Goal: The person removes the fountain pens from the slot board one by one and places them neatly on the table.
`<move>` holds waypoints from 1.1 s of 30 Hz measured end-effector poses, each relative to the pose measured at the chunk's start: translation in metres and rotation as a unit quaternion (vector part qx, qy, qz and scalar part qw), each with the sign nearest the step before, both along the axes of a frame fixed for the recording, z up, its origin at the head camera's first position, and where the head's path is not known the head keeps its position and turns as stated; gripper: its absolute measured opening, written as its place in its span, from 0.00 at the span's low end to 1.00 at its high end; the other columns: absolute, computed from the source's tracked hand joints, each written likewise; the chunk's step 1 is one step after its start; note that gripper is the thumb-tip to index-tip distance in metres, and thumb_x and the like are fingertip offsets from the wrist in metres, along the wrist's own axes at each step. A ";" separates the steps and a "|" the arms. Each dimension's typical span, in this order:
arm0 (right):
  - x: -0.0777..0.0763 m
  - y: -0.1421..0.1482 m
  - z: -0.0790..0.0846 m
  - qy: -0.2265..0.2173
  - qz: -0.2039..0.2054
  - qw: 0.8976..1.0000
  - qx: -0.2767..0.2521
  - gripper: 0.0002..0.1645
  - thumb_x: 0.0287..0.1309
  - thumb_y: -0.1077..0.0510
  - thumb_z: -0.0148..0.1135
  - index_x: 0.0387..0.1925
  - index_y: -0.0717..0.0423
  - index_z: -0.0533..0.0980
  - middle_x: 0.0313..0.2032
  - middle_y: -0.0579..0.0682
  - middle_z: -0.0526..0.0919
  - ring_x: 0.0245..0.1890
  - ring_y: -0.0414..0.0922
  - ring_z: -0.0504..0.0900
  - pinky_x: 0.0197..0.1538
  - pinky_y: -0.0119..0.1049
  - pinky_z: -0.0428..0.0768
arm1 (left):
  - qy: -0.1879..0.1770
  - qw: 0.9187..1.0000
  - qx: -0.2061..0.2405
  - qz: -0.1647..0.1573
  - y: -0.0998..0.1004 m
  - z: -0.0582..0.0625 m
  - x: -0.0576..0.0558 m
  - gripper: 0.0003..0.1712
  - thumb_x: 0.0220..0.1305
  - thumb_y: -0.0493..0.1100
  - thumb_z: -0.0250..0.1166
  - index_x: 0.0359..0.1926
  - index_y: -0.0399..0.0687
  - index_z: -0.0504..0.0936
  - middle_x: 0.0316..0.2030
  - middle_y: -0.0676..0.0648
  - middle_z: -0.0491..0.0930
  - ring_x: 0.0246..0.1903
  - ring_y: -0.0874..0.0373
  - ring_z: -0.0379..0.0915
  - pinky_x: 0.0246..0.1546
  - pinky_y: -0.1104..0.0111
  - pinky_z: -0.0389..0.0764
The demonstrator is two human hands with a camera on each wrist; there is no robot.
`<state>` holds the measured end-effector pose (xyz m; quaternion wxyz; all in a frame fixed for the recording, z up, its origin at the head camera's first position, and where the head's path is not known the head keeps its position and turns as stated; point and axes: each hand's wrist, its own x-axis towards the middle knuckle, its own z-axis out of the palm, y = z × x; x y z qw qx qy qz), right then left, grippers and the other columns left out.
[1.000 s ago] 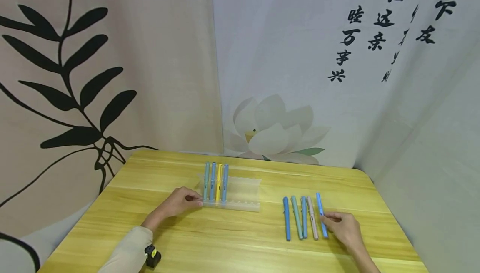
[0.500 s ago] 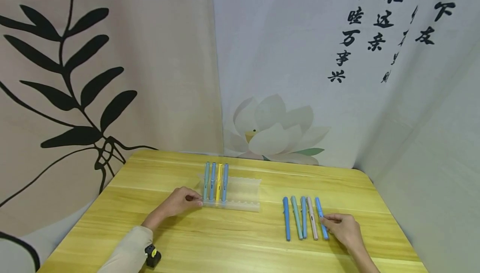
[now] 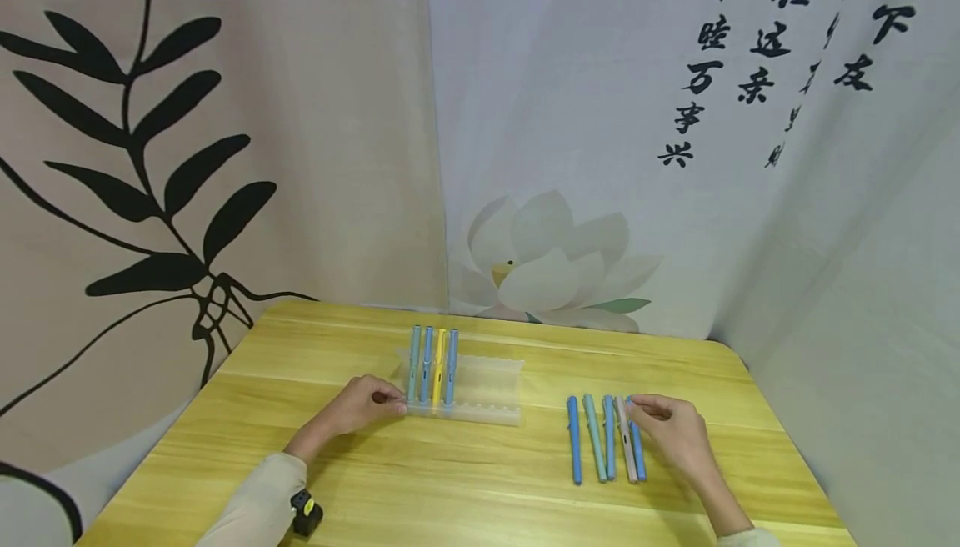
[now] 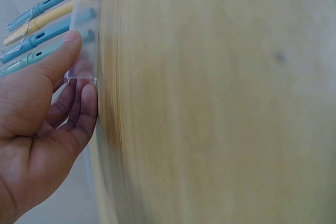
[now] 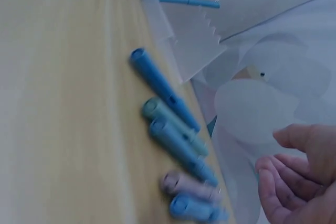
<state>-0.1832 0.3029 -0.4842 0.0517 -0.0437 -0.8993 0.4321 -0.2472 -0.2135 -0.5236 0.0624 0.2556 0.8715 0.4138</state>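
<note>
A clear plastic pen rack [image 3: 491,384] stands on the table. Its left end holds a green pen [image 3: 414,363], a yellow pen [image 3: 438,368] and two blue ones. My left hand [image 3: 367,401] pinches the rack's near left corner, thumb on top and fingers below, as the left wrist view shows. To the right lies a row of pens: a dark blue pen [image 3: 575,443], a pale green pen [image 3: 595,439], a medium blue pen [image 3: 610,447], a pinkish-grey pen [image 3: 625,443] and a bright blue pen [image 3: 638,454]. Beside the far end of the last is my right hand [image 3: 675,434], thumb and fingers apart, holding nothing.
The wooden table [image 3: 450,489] has a back edge close behind the rack. A printed curtain [image 3: 570,113] hangs behind and along the right side. A black device with a yellow spot [image 3: 305,512] sits at the left wrist.
The bright blue pen has shifted left against the pinkish-grey pen. My right hand has let go of it and moved up toward its far end. My left hand stays on the rack.
</note>
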 end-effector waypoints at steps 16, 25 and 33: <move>-0.027 -0.063 0.010 0.070 0.080 0.992 -0.071 0.21 0.63 0.46 0.71 0.53 0.53 0.85 0.44 0.50 0.89 0.43 0.42 0.86 0.45 0.32 0.83 | -0.008 1.000 0.005 0.005 0.000 0.002 0.001 0.09 0.70 0.46 0.68 0.42 0.47 0.90 0.39 0.52 0.87 0.37 0.63 0.79 0.39 0.71 0.79; -0.040 -0.103 0.010 0.071 0.118 0.987 -0.086 0.18 0.62 0.50 0.73 0.51 0.53 0.86 0.43 0.50 0.90 0.42 0.43 0.87 0.44 0.34 0.83 | -0.010 1.000 0.002 0.005 0.000 0.001 0.001 0.08 0.70 0.45 0.68 0.41 0.47 0.90 0.38 0.52 0.87 0.35 0.63 0.78 0.38 0.71 0.79; -0.050 -0.134 0.010 0.073 0.149 0.982 -0.095 0.17 0.62 0.52 0.73 0.50 0.54 0.86 0.42 0.48 0.90 0.41 0.43 0.87 0.44 0.34 0.83 | -0.010 1.000 0.007 -0.005 0.000 0.001 0.001 0.08 0.71 0.44 0.67 0.41 0.47 0.90 0.37 0.52 0.87 0.32 0.63 0.74 0.35 0.71 0.78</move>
